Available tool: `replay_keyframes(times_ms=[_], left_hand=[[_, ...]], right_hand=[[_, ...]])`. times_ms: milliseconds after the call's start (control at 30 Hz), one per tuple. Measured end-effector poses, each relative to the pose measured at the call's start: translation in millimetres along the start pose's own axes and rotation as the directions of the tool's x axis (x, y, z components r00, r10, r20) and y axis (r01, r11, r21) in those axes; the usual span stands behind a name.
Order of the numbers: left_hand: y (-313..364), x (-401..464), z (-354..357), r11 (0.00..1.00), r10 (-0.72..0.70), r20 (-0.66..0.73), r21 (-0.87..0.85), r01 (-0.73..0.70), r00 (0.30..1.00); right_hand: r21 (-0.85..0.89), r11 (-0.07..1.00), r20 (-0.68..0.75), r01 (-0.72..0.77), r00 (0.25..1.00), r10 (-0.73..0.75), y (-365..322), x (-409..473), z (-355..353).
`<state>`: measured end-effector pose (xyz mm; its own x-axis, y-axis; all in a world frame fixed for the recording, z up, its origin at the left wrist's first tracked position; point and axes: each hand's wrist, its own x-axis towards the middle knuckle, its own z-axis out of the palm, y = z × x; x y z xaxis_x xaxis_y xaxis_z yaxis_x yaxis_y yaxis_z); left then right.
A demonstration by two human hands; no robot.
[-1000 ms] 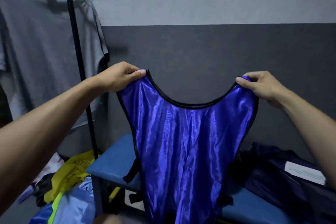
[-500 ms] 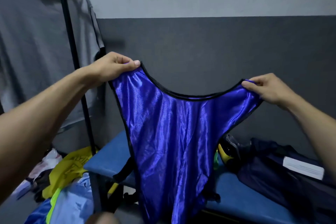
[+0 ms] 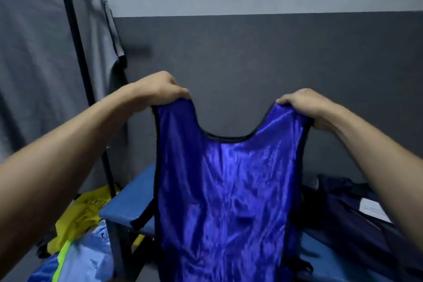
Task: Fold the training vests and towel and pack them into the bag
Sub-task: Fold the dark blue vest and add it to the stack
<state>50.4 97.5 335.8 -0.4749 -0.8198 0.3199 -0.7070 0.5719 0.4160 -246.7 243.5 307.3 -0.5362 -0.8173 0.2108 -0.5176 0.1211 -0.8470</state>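
Grey shirt (image 3: 34,64): hangs at far left on a rack, behind a black upright pole (image 3: 80,71).
Floor pile, lower left: yellow vest (image 3: 80,210) crumpled beside the bench leg; a light blue garment (image 3: 89,256) with a neon green stripe lies just below it.
Bench (image 3: 128,204): blue padded seat, runs from left of centre off to the right, behind the cloth I hold up.
My left hand (image 3: 160,89): fingers curled over the left shoulder strap, clamped on it, knuckles up.
Blue vest (image 3: 226,201): shiny royal blue with black trim, held up in the air in front of the bench, hanging straight down from both straps. The neck scoop dips between my hands. The lower hem runs out of view at the bottom.
My right hand (image 3: 306,103): fingers curled over the right shoulder strap, gripping it, roughly level with the left.
Hands: well apart, strap width, cloth spread flat between them.
Dark bag (image 3: 357,220): navy, slumped on the bench at right, behind my right forearm; a white label (image 3: 373,210) shows on it. Whether it is open I cannot tell.
Wall: dark grey below, pale above.
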Motion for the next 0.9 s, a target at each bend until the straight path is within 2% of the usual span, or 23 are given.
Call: replay_keyframes(times_ms=[133,200,333,567,700,767,900], left_hand=[[58.0,-14.6,14.4,0.981,0.092,0.098,-0.177,-0.074,0.991],[73.0,-18.0,19.5,0.968,0.093,0.107,-0.243,-0.065,0.99],[74.0,-21.5,20.2,0.929,0.072,0.129,-0.37,-0.019,0.989],[78.0,-33.7,19.0,0.863,0.082,0.237,-0.503,0.05,0.968],[78.4,-40.1,13.9,0.792,0.097,0.317,-0.599,0.12,0.943],[81.2,-44.2,11.0,0.755,0.111,0.354,-0.638,0.152,0.929],[83.7,-46.7,4.0,0.687,0.211,0.493,-0.689,0.231,0.844]], right_hand=[[0.031,0.991,0.098,0.128,0.987,-0.131,-51.3,-22.8,54.6],[0.041,0.985,0.1,0.167,0.98,-0.17,-66.7,-32.2,67.9],[0.087,0.982,0.039,0.166,0.985,-0.17,-72.2,-42.6,67.3],[0.052,0.975,0.112,0.215,0.969,-0.219,-77.4,-57.5,69.1],[-0.008,0.963,0.257,0.27,0.931,-0.259,-79.9,-67.3,67.6],[-0.096,0.948,0.295,0.305,0.918,-0.265,-79.6,-69.0,66.6],[-0.342,0.848,0.223,0.405,0.911,-0.346,-80.8,-66.6,68.7]])
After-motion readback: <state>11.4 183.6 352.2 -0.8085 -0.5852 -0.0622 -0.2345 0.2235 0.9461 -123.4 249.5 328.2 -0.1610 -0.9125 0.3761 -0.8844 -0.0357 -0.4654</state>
